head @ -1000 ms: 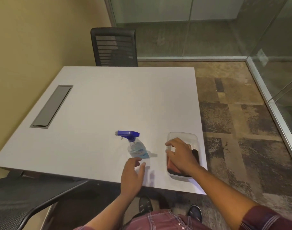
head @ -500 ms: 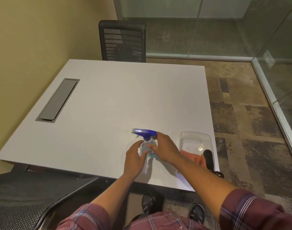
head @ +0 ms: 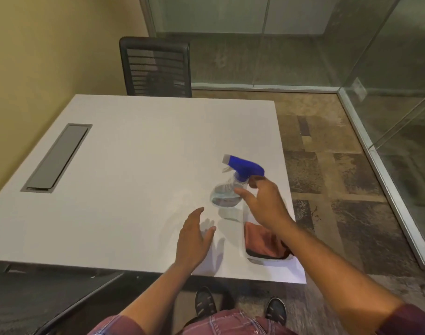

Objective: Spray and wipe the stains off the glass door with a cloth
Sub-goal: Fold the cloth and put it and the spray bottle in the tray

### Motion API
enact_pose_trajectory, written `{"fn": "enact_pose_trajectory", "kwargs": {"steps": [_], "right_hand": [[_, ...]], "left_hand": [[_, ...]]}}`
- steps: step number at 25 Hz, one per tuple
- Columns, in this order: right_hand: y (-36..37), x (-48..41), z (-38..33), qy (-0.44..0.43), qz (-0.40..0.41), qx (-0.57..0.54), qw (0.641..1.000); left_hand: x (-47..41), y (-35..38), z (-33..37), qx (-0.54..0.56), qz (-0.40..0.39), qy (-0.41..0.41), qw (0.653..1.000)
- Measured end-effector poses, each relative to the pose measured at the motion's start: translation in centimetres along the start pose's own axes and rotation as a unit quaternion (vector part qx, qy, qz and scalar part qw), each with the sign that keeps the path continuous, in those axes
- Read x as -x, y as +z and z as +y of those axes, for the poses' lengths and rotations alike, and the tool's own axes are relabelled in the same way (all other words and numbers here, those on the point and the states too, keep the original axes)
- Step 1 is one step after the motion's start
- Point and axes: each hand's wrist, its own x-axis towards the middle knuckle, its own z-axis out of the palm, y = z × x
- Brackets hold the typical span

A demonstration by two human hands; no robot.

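Note:
A clear spray bottle (head: 227, 189) with a blue trigger head hangs tilted above the white table (head: 134, 165), lifted off its surface. My right hand (head: 264, 201) is shut on the bottle's neck and body. My left hand (head: 194, 235) hovers open just above the table, to the left of the bottle, holding nothing. A reddish-pink cloth (head: 262, 240) lies in a clear plastic tray (head: 267, 258) at the table's near right corner, partly hidden by my right forearm. The glass door (head: 404, 97) and glass walls stand to the right and behind.
A black mesh chair (head: 156, 66) stands at the table's far side. A grey cable hatch (head: 58, 157) is set into the table's left part. Another black chair (head: 37, 301) sits at the near left. Patterned carpet covers the floor on the right.
My right hand left the tray, took the spray bottle and lifted it off the table, tilted. My left hand let go of the bottle and drew back, open.

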Motion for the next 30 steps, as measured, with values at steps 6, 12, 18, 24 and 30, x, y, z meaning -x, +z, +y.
{"fn": "enact_pose_trajectory", "kwargs": {"steps": [6, 12, 18, 24, 30], "right_hand": [[-5.9, 0.1, 3.9, 0.008, 0.053, 0.001, 0.999], [-6.6, 0.2, 8.5, 0.055, 0.040, 0.034, 0.997], [-4.7, -1.1, 10.7, 0.092, -0.009, 0.059, 0.994], [-4.4, -3.4, 11.6, 0.105, -0.022, 0.021, 0.994], [-4.0, -2.9, 12.3, 0.124, -0.023, 0.011, 0.992]], "left_hand": [[-0.5, 4.4, 3.1, -0.244, -0.190, 0.142, 0.940], [-0.3, 6.3, 4.7, -0.328, -0.254, 0.145, 0.898], [-0.5, 6.8, 5.5, -0.353, -0.251, 0.128, 0.892], [-1.2, 6.8, 5.7, -0.363, -0.254, 0.128, 0.887], [-1.2, 7.0, 5.9, -0.354, -0.258, 0.130, 0.890]]}}
